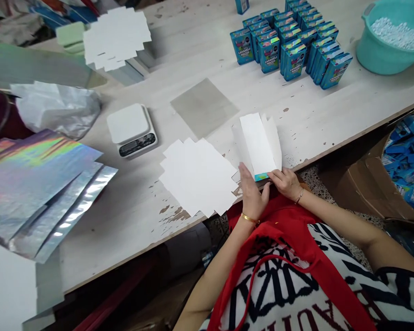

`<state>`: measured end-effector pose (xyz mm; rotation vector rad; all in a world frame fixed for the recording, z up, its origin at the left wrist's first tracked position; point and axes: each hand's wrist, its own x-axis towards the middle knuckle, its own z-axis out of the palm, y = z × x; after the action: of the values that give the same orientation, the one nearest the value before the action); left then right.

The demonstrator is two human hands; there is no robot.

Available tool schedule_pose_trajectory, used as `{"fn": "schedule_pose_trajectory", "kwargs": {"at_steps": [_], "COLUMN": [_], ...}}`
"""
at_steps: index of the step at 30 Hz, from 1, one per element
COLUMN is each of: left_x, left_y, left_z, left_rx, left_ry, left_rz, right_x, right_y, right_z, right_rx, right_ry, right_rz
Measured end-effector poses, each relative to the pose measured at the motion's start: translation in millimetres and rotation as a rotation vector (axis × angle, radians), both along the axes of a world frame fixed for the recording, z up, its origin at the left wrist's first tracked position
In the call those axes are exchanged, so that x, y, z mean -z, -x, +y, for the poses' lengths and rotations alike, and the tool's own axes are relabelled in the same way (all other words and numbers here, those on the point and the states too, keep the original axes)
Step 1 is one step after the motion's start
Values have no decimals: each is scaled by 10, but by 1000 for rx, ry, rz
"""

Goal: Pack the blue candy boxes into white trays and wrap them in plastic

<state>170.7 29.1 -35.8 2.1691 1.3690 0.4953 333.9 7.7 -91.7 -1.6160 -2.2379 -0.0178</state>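
Note:
A partly folded white carton (260, 140) lies near the table's front edge, its side walls raised and a blue-green printed strip along its near end. My left hand (253, 195) is beside the carton's near left corner, fingers stretched out together and thumb apart. At the near right corner, my right hand (287, 184) has its fingers closed on the carton's edge; the thumb is partly hidden. To the left of the hands lies a stack of flat white die-cut carton blanks (198, 177). A translucent grey square sheet (204, 106) rests beyond them.
A white digital scale (131, 128) and holographic sheets (31, 179) are at left. More blanks (119, 37) are stacked behind. Rows of small blue boxes (293, 50) and a turquoise tub (379, 57) of white pieces stand at back right. A cardboard box (359, 184) sits below the edge.

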Motion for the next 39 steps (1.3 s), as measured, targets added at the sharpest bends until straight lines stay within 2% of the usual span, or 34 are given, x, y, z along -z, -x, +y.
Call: {"fn": "schedule_pose_trajectory", "kwargs": {"at_steps": [2, 5, 7, 10, 15, 19, 21, 24, 26, 28, 29, 31, 35, 39], "left_x": [-152, -328, -395, -422, -349, -320, -320, -310, -294, -284, -285, -299, -329, -311], "left_y": [-21, -172, -292, -397, -338, -311, -341, -403, -434, -458, -470, -502, -602, -714], "left_z": [43, 152, 253, 396, 503, 575, 665, 843, 940, 981, 975, 913, 660, 491], "left_rx": [64, 294, 369, 406, 438, 479, 516, 580, 612, 620, 619, 605, 549, 487], "left_ry": [-94, -12, 59, 115, 111, 122, 180, 276, 307, 307, 301, 285, 228, 219], "left_rz": [131, 471, 635, 731, 705, 693, 694, 709, 722, 730, 733, 750, 716, 618], "right_x": [-37, -76, -77, -46, 18, 49, 21, -110, -223, -298, -311, -292, -242, -329], "right_y": [20, 38, 45, 53, 87, 105, 91, 49, 23, 6, -5, -40, -204, -379], "right_z": [38, 55, 45, 19, 5, 0, -24, -70, -54, 40, 115, 293, 564, 613], "right_rx": [-2, 8, 19, 43, 72, 90, 76, -3, 84, 284, 363, 401, 283, 221], "right_ry": [21, 54, 75, 53, -70, -51, -50, -120, -132, -76, -29, 81, 258, 386], "right_rz": [-21, -37, -25, 3, 37, 69, 132, 306, 448, 562, 597, 621, 552, 411]}}
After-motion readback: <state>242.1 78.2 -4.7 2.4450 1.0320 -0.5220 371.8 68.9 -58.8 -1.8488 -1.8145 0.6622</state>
